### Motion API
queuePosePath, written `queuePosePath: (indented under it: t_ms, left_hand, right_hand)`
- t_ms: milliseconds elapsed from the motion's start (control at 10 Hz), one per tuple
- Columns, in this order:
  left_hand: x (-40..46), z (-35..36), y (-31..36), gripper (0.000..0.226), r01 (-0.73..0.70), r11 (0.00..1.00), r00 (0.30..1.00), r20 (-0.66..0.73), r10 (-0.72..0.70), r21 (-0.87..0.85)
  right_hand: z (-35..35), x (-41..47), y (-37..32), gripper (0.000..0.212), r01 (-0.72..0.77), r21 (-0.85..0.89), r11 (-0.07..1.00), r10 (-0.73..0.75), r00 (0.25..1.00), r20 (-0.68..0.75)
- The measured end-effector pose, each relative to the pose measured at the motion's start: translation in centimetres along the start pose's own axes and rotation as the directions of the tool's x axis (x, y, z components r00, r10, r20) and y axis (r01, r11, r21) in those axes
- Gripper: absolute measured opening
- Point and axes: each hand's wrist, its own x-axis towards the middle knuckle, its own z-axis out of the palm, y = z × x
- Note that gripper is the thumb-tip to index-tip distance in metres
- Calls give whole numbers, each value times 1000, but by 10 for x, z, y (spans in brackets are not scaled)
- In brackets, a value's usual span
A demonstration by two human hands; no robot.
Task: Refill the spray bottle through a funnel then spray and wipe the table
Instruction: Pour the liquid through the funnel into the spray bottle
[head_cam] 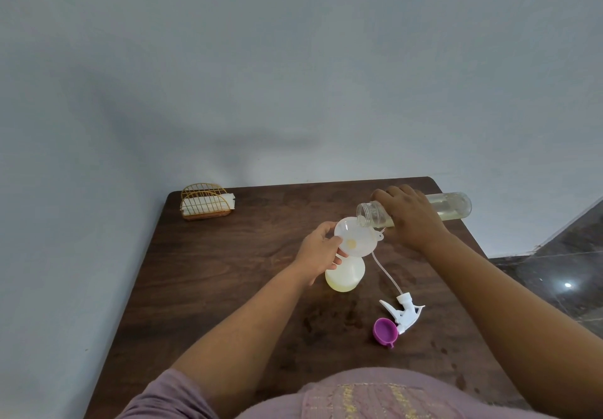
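I am pouring: my right hand (412, 214) grips the tipped refill bottle (452, 206) above the funnel (354, 237) my left hand (321, 249) holds, so next I tip slowly.

The right hand (411, 214) covers the middle of the clear bottle (452, 206). The funnel (356, 236), held at its rim by the left hand (321, 250), hides the spray bottle's (346, 275) neck. Both elbows are cut off below.
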Motion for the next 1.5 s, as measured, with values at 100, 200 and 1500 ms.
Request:
queuePosePath:
  t_ms: [100, 200, 1500]
  left_hand:
    - [1, 0, 1, 32, -2, 1000, 1000, 0, 2, 9]
    - [1, 0, 1, 33, 0, 1000, 1000, -2, 0, 21]
    - [3, 1, -2, 34, -1, 1000, 1000, -12, 2, 23]
  right_hand:
    - [0, 0, 0, 49, -2, 1, 1000, 2, 1000, -2]
    - [0, 1, 0, 50, -1, -1, 1000, 1, 1000, 1]
    - [1, -1, 0, 54, 4, -2, 1000, -5, 1000, -23]
